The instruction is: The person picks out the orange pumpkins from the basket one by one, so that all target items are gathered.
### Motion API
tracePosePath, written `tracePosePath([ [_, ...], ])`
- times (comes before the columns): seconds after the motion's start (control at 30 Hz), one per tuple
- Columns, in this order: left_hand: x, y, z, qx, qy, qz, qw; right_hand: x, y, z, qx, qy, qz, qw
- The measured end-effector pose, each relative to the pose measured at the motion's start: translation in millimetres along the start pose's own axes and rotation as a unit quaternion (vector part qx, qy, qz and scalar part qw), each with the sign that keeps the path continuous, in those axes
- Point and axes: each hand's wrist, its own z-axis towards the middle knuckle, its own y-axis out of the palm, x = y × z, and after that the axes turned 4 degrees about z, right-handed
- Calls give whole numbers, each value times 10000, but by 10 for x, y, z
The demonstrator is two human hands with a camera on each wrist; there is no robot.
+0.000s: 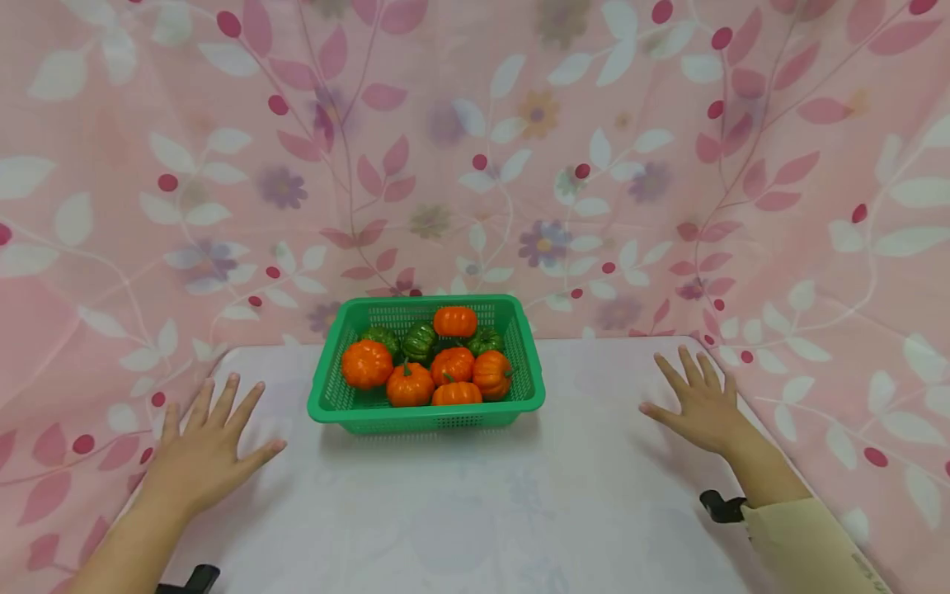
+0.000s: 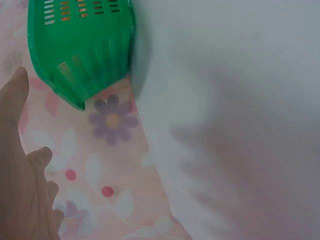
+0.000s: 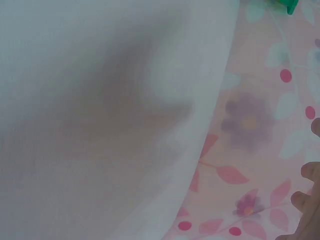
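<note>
A green plastic basket point(image 1: 426, 417) stands at the back of the table, holding several small orange pumpkins point(image 1: 367, 365) and 3 dark green ones point(image 1: 419, 341). To its left, my left hand point(image 1: 204, 462) has its fingers spread, holding nothing. My right hand point(image 1: 701, 412) is likewise spread, well to the right of the basket. In the left wrist view the basket point(image 2: 82, 55) shows at the top, with part of the left hand point(image 2: 22, 170) at the left edge. Only a corner of the basket point(image 3: 289, 5) and some fingertips of the right hand point(image 3: 310, 200) appear in the right wrist view.
A white cloth covers the table point(image 1: 460, 511). Pink floral fabric point(image 1: 445, 165) hangs behind it and along both sides. Black straps or mounts sit at the left wrist point(image 1: 195, 579) and the right wrist point(image 1: 721, 506).
</note>
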Motion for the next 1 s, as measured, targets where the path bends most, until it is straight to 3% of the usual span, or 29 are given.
tracePosePath([
  [0.2, 117, 28, -3, 274, 138, -124, 9995, -160, 19, 37, -74, -25, 30, 10000],
  [0.57, 350, 15, 127, 532, 240, -414, 9974, -391, 77, 114, 249, -367, 190, 9988],
  [0.73, 457, 18, 228, 599, 255, -581, 9962, -485, 135, 149, 440, -559, 405, 9966],
  [1.0, 565, 149, 418, 812, 428, -1147, 9892, -692, 215, 269, 639, -943, 571, 9918],
])
